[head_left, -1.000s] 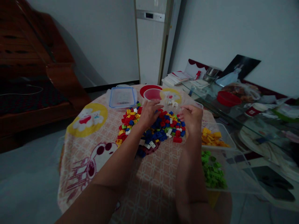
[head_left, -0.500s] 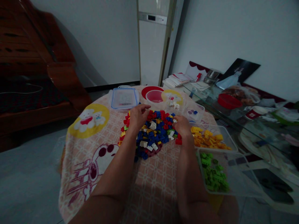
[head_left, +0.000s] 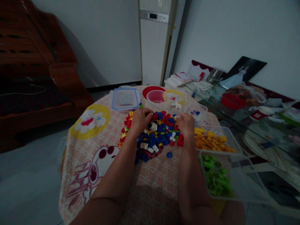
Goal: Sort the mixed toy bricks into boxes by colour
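A pile of mixed toy bricks (head_left: 161,136) in blue, red, yellow, white and green lies on the patterned tablecloth (head_left: 152,184). My left hand (head_left: 141,119) is over the pile's left side, its fingers bent and thumb and forefinger a little apart, with nothing visible between them. At the right side of the pile, my right hand (head_left: 186,122) is closed, with a small white brick (head_left: 177,117) at its fingertips. One blue brick (head_left: 169,155) sits apart, nearer to me.
Right of the pile are clear boxes of yellow bricks (head_left: 212,141) and green bricks (head_left: 217,176). Farther back stand a blue-rimmed lidded box (head_left: 125,98), a pink bowl (head_left: 156,97) and some white bricks (head_left: 175,105). A cluttered glass table (head_left: 217,107) borders the right side.
My left hand has lowered onto the pile and its fingers have curled. My right hand has lifted slightly, the white brick now showing at its fingertips. A blue brick now lies apart in front.
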{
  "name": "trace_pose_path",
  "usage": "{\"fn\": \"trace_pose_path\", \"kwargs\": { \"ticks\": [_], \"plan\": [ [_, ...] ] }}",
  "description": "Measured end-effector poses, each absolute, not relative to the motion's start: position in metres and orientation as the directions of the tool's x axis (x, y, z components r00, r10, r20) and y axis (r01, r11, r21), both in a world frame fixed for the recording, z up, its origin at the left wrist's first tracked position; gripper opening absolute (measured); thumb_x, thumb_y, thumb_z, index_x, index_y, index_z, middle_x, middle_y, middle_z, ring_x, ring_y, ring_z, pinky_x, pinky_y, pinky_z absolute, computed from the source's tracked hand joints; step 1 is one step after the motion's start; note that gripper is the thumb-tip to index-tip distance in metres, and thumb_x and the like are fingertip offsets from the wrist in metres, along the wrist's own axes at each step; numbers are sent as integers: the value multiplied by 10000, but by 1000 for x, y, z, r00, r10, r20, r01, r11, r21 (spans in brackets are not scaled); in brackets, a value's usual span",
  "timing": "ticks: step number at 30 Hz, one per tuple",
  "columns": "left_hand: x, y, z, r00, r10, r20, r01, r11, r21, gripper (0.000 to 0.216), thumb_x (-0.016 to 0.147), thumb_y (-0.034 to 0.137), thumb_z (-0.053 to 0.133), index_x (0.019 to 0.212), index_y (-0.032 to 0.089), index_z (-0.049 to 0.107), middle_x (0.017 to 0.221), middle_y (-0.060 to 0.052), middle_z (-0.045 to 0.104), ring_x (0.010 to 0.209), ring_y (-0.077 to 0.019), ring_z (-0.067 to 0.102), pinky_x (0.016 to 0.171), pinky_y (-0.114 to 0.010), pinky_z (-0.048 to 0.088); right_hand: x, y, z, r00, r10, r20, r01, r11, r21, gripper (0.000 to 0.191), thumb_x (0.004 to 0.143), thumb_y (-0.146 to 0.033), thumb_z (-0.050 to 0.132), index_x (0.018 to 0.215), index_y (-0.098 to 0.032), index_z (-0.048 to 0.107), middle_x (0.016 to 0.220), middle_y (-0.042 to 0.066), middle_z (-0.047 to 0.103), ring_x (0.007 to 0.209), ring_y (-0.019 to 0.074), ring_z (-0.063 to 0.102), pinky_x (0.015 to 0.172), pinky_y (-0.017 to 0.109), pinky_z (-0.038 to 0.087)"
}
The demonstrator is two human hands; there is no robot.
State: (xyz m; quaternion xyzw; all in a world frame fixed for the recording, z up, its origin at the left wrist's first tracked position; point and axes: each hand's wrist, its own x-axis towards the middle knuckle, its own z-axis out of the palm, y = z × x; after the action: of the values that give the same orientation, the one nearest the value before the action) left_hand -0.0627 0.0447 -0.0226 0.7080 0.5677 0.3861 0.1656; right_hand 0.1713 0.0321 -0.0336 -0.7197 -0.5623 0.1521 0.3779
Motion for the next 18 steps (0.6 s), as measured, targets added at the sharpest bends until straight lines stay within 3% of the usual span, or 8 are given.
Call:
{"fn": "trace_pose_path", "kwargs": {
  "ticks": [4,7,11,18],
  "plan": [
    [-65,42,-16,182,940,290,715,-329,617,273,848,329,568,794,183,793,660,-28,723,685,-181,645,663,-269,457,171,39,-38,471,845,254,433,29,-901,471,800,-363,539,1145,-113,740,776,56,735,675,197,692,649,301,575],
    [-66,38,-12,264,938,224,709,-346,614,250,840,340,605,802,185,797,633,-19,708,648,-173,636,640,-265,439,172,43,-42,521,803,290,271,166,-948,567,803,-366,507,1282,-105,663,909,79,756,777,205,725,674,312,596],
    [-64,36,-12,307,939,154,691,-332,642,232,846,348,644,849,178,802,608,-15,701,622,-172,643,633,-267,440,173,46,-46,467,806,365,241,281,-929,652,790,-362,544,1386,-101,578,1184,171,732,1002,235,732,805,362,607],
    [-63,34,-10,321,940,118,715,-322,621,208,835,369,695,841,181,785,691,-20,735,627,-160,645,610,-266,401,180,52,-55,368,851,374,339,252,-906,661,834,-385,512,1432,-107,553,1273,189,703,1085,251,712,907,416,586]
  ]
}}
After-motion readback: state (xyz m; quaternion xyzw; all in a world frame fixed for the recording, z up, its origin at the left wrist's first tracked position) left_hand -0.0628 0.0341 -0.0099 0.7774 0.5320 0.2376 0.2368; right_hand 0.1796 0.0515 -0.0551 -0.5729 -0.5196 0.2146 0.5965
